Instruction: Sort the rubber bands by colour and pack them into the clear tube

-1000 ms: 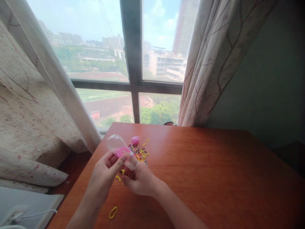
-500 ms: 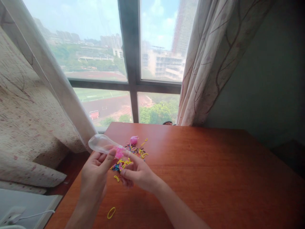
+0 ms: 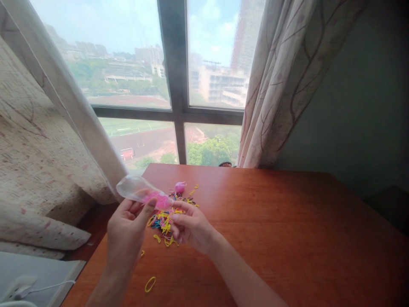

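Observation:
My left hand (image 3: 129,221) is closed around a clear plastic bottle-shaped container (image 3: 131,188), thumb on the near side. The container lies tilted in the air, its rounded end to the left and its narrower end to the right. Pink elastic bands (image 3: 159,201) show through its wall near the narrow end. At that end is my right hand (image 3: 191,224), index finger stretched out to the container's tip, thumb apart and lower, other fingers loosely bent. Below both hands, a loose pile of coloured elastic bands (image 3: 164,221) is spread over the table, partly hidden by them.
A pink round bundle (image 3: 180,187) sits behind the pile on the brown wooden table (image 3: 271,230). A single yellow band (image 3: 150,284) lies near the front. Curtains (image 3: 271,85) flank the window; a white cable (image 3: 53,286) runs at lower left.
The pink bands have spread further left inside the container. My right hand has drawn slightly to the right, its index finger now at the tip, uncovering more yellow bands below.

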Demonstrator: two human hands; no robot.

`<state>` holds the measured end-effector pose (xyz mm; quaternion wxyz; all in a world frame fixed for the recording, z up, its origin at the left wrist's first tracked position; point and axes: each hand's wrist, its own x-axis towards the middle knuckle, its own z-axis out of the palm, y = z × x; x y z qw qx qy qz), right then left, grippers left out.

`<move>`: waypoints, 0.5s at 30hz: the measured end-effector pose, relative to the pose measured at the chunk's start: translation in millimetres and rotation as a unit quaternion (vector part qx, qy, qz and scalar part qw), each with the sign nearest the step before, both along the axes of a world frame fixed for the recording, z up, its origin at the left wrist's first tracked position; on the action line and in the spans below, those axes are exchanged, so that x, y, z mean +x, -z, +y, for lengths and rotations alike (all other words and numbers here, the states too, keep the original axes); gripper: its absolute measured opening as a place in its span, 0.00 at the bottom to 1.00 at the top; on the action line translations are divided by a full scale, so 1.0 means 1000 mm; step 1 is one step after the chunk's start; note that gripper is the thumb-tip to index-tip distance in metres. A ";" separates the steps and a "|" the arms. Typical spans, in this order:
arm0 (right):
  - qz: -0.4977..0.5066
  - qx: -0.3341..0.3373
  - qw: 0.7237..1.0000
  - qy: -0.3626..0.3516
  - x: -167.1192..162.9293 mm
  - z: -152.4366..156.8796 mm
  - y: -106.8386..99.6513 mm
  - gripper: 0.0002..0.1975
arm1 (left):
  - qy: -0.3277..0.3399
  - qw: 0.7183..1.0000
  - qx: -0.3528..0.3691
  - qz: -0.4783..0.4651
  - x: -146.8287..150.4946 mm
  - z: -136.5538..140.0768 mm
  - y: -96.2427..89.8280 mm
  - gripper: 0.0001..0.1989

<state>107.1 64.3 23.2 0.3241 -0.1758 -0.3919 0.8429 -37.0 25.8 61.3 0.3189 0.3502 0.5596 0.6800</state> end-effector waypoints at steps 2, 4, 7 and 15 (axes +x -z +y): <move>-0.050 0.055 0.996 0.042 0.000 0.002 0.001 0.23 | 0.003 1.000 -0.003 0.017 -0.002 0.001 -0.003 0.24; -0.089 0.091 0.987 0.103 0.000 0.005 0.002 0.19 | -0.005 0.999 0.000 0.043 -0.004 0.003 -0.007 0.22; -0.114 0.103 0.969 0.195 0.003 0.011 0.003 0.15 | -0.026 0.995 0.015 0.090 -0.005 0.004 -0.016 0.21; -0.116 0.078 0.947 0.290 0.014 0.025 0.007 0.11 | -0.031 0.989 0.027 0.145 -0.011 0.018 -0.023 0.19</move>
